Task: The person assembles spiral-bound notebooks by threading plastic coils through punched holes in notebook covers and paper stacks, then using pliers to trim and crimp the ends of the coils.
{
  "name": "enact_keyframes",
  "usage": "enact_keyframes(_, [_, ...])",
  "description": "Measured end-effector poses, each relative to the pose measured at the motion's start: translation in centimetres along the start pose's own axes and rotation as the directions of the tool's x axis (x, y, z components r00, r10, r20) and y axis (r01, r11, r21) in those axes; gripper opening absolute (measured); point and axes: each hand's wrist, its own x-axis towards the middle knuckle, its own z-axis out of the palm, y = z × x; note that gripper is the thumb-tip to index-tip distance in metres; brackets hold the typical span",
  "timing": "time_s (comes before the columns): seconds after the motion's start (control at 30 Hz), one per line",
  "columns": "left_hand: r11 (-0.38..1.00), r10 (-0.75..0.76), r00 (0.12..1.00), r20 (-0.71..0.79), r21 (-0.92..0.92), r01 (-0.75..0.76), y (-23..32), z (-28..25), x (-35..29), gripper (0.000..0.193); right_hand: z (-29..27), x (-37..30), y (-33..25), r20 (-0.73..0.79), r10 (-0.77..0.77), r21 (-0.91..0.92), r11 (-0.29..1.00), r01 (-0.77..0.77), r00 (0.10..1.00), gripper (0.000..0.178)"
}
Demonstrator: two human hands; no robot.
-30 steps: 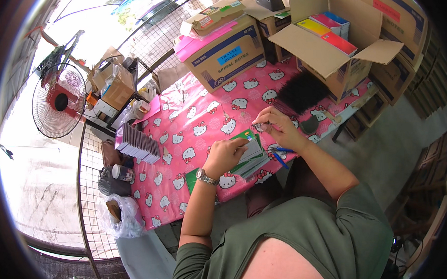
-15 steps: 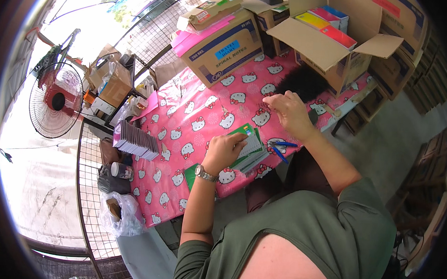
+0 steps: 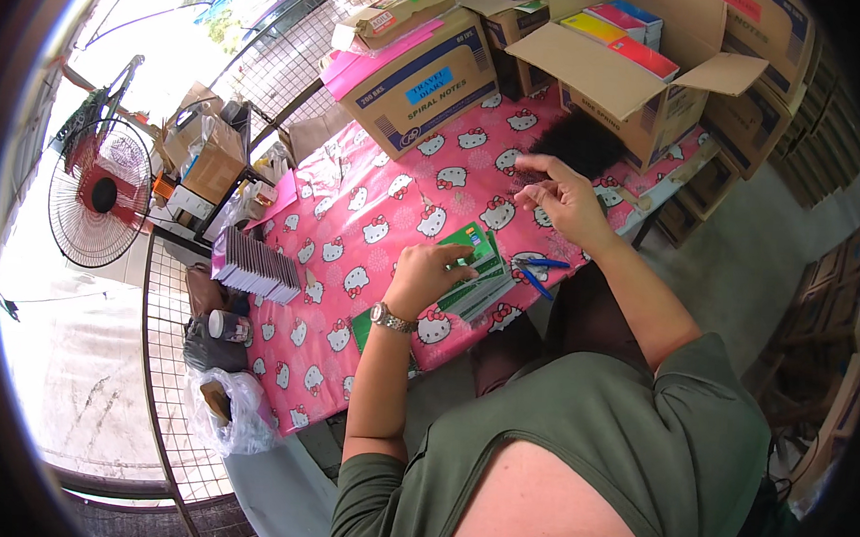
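Observation:
On the near edge of the table lie several green-covered notebooks [image 3: 468, 237], fanned over one another with printed sheets showing. My left hand [image 3: 424, 278], wearing a metal wristwatch, rests on their left side with thumb and forefinger apart. My right hand [image 3: 567, 202] is raised beyond them to the right, thumb and forefinger apart and the other fingers curled; no held thing can be made out. A tangled heap of thin black pieces [image 3: 578, 146], perhaps binding coils, lies just past it. Blue-handled pliers [image 3: 538, 282] rest right of the notebooks. Another green cover [image 3: 361, 329] shows partly behind my left wrist.
A pink patterned cloth [image 3: 356, 228] covers the table. At left stands a row of notebooks [image 3: 255, 265]. Cardboard boxes [image 3: 422, 88] line the back; an open carton [image 3: 634, 110] holds colourful notebooks. A fan [image 3: 101, 195] and a plastic bag [image 3: 231, 413] are at left.
My right hand has turned and its forefinger has straightened away from the thumb. My left hand has shifted slightly left, uncovering more of the top green cover.

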Motion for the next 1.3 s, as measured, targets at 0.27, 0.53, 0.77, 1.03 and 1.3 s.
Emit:
enact_keyframes(0.27, [0.991, 0.022, 0.999, 0.046, 0.13, -0.028, 1.2, -0.1, 0.2, 0.04, 0.4, -2.3, 4.7, 0.126, 0.234, 0.105, 0.963, -0.247, 0.964, 0.044])
enact_keyframes(0.53, [0.998, 0.041, 0.998, 0.047, 0.048, -0.043, 0.3, -1.2, 0.3, 0.027, 1.7, -3.1, 4.0, 0.167, 0.084, -0.138, 0.989, -0.061, 0.982, 0.028])
enact_keyframes(0.77, [0.959, 0.128, 0.968, -0.216, 0.275, -0.066, 2.2, -1.2, 0.3, 0.021, 1.7, 1.0, 0.6, 0.357, -0.203, -0.262, 0.915, 0.307, 0.912, 0.02])
enact_keyframes(1.03, [0.968, 0.17, 0.915, -0.365, 0.235, -0.086, 2.3, 0.9, 0.4, 0.017, 1.6, 1.0, 0.8, 0.343, -0.277, -0.325, 0.861, 0.39, 0.897, 0.026])
enact_keyframes(1.3, [0.976, 0.143, 0.922, -0.359, 0.205, -0.071, 2.2, 0.7, 0.5, 0.018, 1.2, 1.7, 0.7, 0.394, -0.146, -0.146, 0.965, 0.219, 0.908, 0.035])
